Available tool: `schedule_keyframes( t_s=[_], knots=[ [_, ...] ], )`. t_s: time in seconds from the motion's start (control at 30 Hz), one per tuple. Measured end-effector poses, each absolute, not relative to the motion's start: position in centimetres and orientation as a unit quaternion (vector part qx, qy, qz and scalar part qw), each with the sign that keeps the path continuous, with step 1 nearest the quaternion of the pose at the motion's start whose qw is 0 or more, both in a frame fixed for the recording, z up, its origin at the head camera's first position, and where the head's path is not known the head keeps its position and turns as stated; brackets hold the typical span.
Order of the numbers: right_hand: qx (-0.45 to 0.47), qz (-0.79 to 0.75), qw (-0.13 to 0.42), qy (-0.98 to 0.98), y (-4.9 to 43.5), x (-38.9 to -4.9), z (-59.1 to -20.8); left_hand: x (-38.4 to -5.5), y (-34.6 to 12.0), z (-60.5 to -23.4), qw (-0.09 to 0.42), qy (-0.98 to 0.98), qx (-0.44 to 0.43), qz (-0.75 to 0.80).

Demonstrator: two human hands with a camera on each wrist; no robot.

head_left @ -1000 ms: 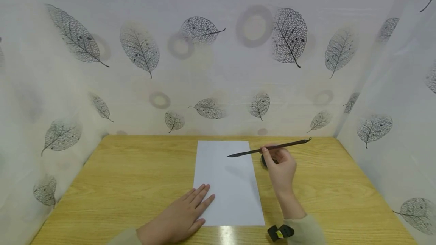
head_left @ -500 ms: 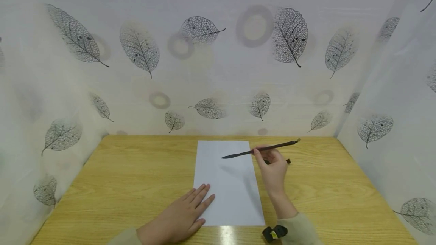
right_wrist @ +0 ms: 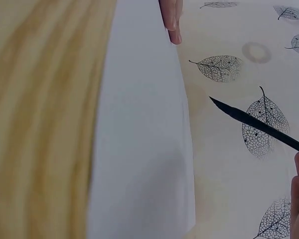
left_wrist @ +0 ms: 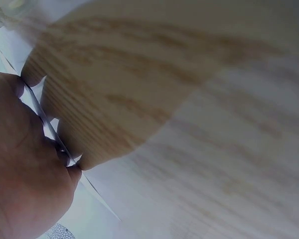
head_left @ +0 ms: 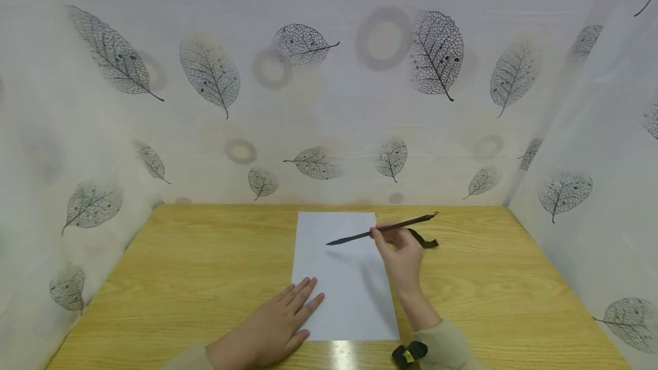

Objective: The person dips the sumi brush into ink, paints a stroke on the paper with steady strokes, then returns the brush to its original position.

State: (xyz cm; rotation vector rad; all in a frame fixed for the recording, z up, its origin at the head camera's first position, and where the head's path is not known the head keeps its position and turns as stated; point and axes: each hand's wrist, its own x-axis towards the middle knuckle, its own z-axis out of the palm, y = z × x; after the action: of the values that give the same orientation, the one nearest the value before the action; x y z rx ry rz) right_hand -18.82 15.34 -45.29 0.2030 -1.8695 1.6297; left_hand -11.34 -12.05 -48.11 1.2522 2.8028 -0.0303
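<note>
A wooden table (head_left: 205, 261) carries a white paper sheet (head_left: 344, 284) near its middle. The left hand (head_left: 267, 330) lies flat, fingers straight, on the sheet's near left corner. The right hand (head_left: 398, 250) pinches a dark brush (head_left: 380, 230) above the sheet's far right edge, its tip over the paper. A small black object (head_left: 426, 240) lies just beyond that hand.

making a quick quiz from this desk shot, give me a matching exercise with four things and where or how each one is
Things:
1. brush
2. sheet of paper
3. left hand
4. dark object

States:
a. flat, fingertips on the paper's near left corner
b. held by the right hand, tip above the paper
c. lies on the wooden table, blank
d. on the table behind the right hand

Pairs: 1-b, 2-c, 3-a, 4-d
</note>
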Motion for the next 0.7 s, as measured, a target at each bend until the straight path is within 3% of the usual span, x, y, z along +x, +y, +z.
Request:
schedule_keyframes(
  t_s=[0.4, 0.7],
  knots=[
    [0.079, 0.602, 0.309, -0.732, 14.6, -19.1, -45.7, -11.4, -11.8, -47.9, 0.058, 0.916, 0.398, -0.004],
    [0.093, 0.608, 0.302, -0.728, 13.8, -19.1, -45.9, -11.4, -12.0, -48.0, 0.030, 0.913, 0.408, -0.009]
  ],
)
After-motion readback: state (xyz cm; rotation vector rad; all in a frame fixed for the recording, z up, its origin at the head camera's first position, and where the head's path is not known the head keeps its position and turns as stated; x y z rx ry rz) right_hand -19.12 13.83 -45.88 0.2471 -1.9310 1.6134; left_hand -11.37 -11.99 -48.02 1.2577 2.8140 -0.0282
